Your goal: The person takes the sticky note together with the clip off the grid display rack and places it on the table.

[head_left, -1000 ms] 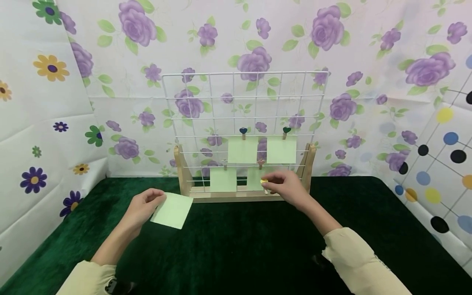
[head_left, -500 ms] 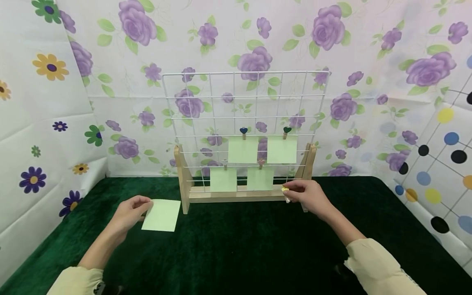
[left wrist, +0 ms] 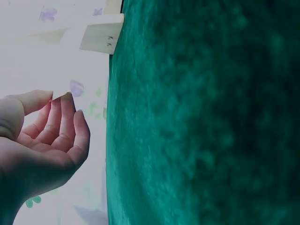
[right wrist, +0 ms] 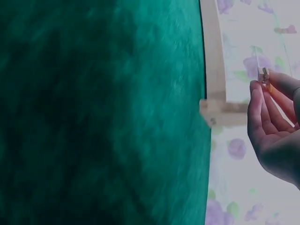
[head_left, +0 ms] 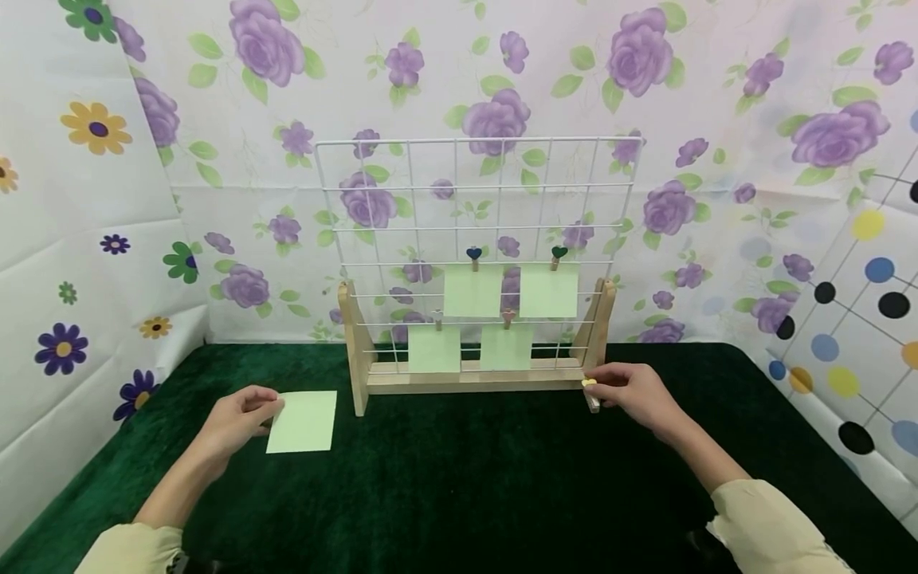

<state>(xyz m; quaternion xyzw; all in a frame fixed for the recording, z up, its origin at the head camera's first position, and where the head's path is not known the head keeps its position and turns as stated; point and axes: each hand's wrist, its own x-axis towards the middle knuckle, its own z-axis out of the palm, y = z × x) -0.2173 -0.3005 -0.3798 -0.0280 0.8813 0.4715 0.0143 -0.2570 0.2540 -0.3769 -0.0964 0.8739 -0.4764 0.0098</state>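
Note:
My left hand [head_left: 233, 424] pinches a square pale green paper note [head_left: 303, 422] by its left edge, above the cloth left of the rack. In the left wrist view the thumb and fingertips of the left hand [left wrist: 51, 126] meet; the note is hardly visible there. Between thumb and fingers, my right hand [head_left: 643, 400] holds a small wooden clothespin with a yellow top [head_left: 589, 382], before the rack's right foot. The right wrist view shows the clothespin's tip [right wrist: 263, 75]. Similar notes [head_left: 473, 292] hang in two rows on the white wire grid [head_left: 459, 141], held by heart-topped clothespins [head_left: 559, 253].
A wooden stand [head_left: 430, 384] with two side posts [head_left: 354, 351] carries the grid at the back of the table. Dark green cloth [head_left: 459, 486] covers the tabletop. Flowered sheets [head_left: 430, 48] line the back and left; a dotted sheet [head_left: 853, 351] lines the right.
Both hands have moved apart and a little lower. The left carries the note leftward, and the right takes the clothespin rightward from before the lower right note, which now shows fully.

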